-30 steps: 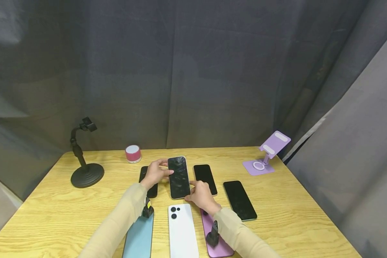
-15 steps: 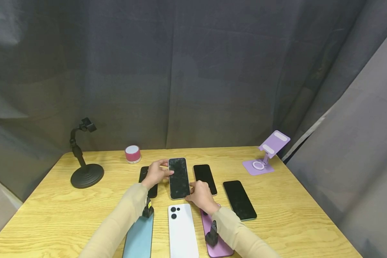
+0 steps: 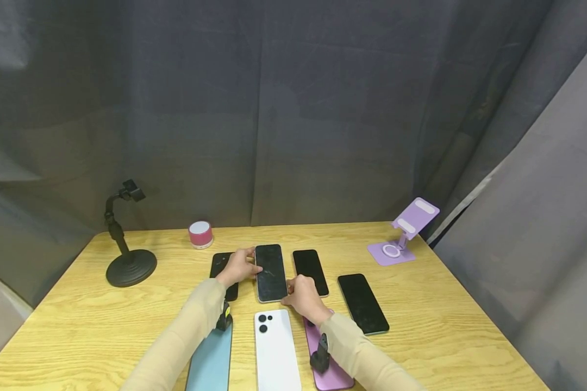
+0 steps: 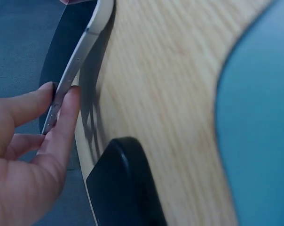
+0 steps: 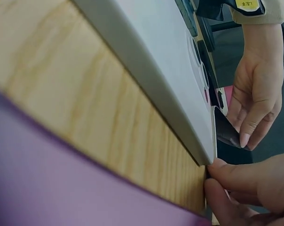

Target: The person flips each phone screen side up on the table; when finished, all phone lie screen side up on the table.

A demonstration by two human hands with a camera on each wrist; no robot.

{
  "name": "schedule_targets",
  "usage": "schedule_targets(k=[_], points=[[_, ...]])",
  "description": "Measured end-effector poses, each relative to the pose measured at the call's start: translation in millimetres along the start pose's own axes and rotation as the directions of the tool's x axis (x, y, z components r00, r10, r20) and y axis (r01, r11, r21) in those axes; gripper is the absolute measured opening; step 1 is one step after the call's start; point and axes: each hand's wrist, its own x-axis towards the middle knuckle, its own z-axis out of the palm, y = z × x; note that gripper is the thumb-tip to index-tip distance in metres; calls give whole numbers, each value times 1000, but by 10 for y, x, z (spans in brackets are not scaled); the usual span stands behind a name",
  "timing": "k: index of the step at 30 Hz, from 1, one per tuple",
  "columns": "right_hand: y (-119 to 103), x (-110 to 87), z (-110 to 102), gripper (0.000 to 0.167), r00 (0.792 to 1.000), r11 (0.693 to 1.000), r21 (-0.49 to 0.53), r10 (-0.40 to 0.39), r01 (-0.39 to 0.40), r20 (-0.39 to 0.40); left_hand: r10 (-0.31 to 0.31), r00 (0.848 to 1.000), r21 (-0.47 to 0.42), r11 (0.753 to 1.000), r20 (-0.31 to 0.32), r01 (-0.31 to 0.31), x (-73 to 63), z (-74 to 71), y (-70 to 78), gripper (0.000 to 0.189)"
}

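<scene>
A black-screened phone [image 3: 271, 273] with a pale edge is held screen up between both hands, above the middle of the table. My left hand [image 3: 238, 267] pinches its left edge; in the left wrist view the thumb lies on one face and the fingers [image 4: 66, 125] on the other, and that edge stands tilted off the wood. At the near right corner, my right hand [image 3: 305, 297] grips it with thumb and forefinger, partly hidden by a white phone [image 5: 156, 52] in the right wrist view. That white phone lies camera side up just in front.
More phones lie around: a dark one [image 3: 220, 262] under the left hand, a blue one [image 3: 210, 358], a purple one [image 3: 339, 377], and two black-screened ones [image 3: 309, 264] to the right. Behind stand a black stand [image 3: 132, 267], a pink cylinder [image 3: 200, 235] and a purple stand [image 3: 416, 218].
The held phone's far end has come down toward the table, and its screen reflection has shifted. My left hand has lowered slightly with it; my right hand has stayed nearly still.
</scene>
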Motion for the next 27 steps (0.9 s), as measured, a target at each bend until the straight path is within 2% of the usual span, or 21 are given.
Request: schedule_targets(k=[2,4,7,10,13,19,25,27], points=[[4,3,2,29,1000,1000,-11,1,-1,11,-10,999,-4,1000,34,10,-2,7,-11,69],[3,2,3,23,1000,1000,-21,5,-4,19,-15,999,-9,1000,42,15,-3,15,-23,67],[-10,-1,-4,19,999,999,-25,28,-27,40,-6,999,6,1000,31,6,-9,32,-44,58],[-21,-7,-11,24,998,999,-34,40,-38,54,5,1000,48,999,23,-7,-17,47,-68,46],[-30,-9,-17,23,997,998,-46,38,-35,61,-10,1000,60,998,29,9,-36,54,-70,38],[-43,-5,-23,16,997,997,-58,50,-46,61,-42,998,87,995,49,38,-67,66,-9,39],[-53,-13,-29,27,995,996,-60,63,-58,74,-53,998,150,987,15,50,-89,82,44,44],[-58,-19,-32,27,994,996,-55,72,-68,79,-58,998,156,986,10,56,-91,94,51,38]])
